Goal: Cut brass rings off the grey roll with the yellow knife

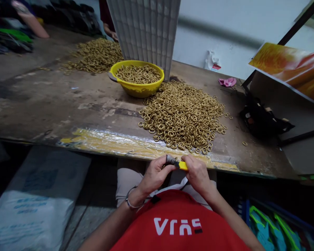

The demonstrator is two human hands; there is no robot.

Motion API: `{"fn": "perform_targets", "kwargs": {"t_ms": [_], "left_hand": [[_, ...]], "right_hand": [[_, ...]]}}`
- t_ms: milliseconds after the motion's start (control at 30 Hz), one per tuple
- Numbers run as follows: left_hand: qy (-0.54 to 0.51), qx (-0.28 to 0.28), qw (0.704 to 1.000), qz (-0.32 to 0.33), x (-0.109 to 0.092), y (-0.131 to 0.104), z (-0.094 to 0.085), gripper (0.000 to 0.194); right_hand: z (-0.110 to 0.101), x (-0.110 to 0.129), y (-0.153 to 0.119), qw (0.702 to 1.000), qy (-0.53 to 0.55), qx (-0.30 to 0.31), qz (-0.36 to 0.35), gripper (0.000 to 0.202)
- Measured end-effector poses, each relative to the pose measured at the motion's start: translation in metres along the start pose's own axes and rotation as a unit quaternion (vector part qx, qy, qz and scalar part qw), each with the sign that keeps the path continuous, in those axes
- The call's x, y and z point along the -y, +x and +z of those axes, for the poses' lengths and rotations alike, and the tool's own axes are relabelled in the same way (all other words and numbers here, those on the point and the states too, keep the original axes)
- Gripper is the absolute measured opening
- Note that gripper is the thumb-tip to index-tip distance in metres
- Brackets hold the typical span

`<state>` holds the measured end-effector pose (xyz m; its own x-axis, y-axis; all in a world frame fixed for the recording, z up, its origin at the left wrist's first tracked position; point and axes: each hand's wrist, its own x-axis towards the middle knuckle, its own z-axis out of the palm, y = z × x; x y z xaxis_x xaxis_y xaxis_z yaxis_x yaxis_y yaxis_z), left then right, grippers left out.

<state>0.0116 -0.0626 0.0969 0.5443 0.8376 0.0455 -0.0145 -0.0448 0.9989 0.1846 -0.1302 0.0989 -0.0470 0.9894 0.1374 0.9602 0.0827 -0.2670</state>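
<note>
Yellow and small, a tool [183, 165] is sitting clasped in the right hand [198, 174]; the left hand [155, 174] is curling narrowly beside it, its hold unclear. Beyond, gold-coloured rings [183, 115] are lying heaped on the table [54, 108].

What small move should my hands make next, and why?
Perhaps ease the yellow tool slightly back with the right hand, since the tool's dark end sits right by the grey-covered finger of the left hand; what lies there is too small to tell.
</note>
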Motion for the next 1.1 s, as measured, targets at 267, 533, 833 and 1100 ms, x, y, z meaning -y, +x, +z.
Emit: {"fn": "perform_targets", "kwargs": {"t_ms": [267, 533, 833, 1100], "left_hand": [[-0.124, 0.016, 0.990, -0.069, -0.006, -0.008, -0.004, 0.005], [-0.247, -0.069, 0.958, -0.132, 0.019, 0.003, 0.005, 0.028], [-0.297, -0.070, 0.946, -0.111, 0.016, -0.004, 0.015, 0.031], [-0.171, -0.132, 0.972, -0.092, 0.019, -0.003, 0.004, 0.032]], "right_hand": [[-0.005, -0.033, 0.022, 0.978, 0.164, -0.043, 0.120, 0.020], [-0.002, 0.017, 0.013, 0.838, 0.539, -0.009, 0.086, 0.019], [-0.001, 0.019, 0.014, 0.854, 0.507, -0.041, 0.108, 0.022], [-0.003, 0.013, 0.012, 0.887, 0.445, -0.085, 0.085, 0.019]]}}
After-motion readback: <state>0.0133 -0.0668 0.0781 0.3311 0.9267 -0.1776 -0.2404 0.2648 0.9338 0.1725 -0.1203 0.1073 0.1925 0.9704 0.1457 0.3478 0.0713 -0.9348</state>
